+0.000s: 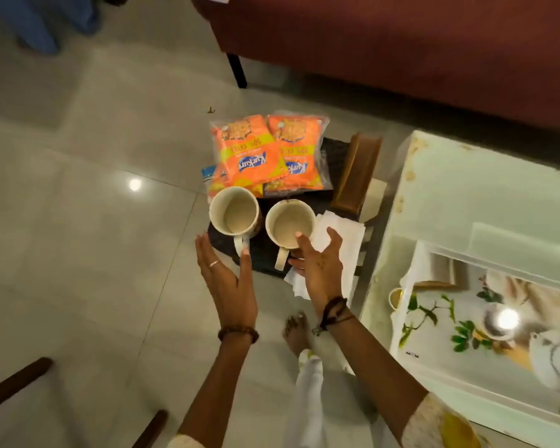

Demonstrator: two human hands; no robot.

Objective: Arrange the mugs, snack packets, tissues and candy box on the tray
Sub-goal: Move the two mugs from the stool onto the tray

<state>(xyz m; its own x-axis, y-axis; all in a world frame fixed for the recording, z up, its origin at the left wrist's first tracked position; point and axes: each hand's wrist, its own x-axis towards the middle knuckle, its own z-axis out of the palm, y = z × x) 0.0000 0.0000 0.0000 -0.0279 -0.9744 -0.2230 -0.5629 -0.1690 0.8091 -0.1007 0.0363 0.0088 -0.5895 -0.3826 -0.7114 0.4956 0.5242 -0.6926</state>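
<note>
Floor [78, 195]: pale glossy tiles, w/ bright light reflection at left-centre. Sofa [401, 50]: maroon upholstery, upper right, on a dark leg [237, 71]. Glass-topped table [466, 202]: right side, pale frame; floral-print sheet [450, 318] visible under glass, lamp glare on it. Blue fabric [46, 17]: top left corner, blurred. Dark wooden furniture pieces [13, 383]: bottom left, type unclear. Small debris speck on tile nr sofa leg.

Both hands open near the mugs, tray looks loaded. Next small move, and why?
Probably close both hands on the dark tray's near edge. The two mugs, orange snack packets, tissues and brown box already sit there, and the left hand and right hand hover open, holding nothing.
</note>
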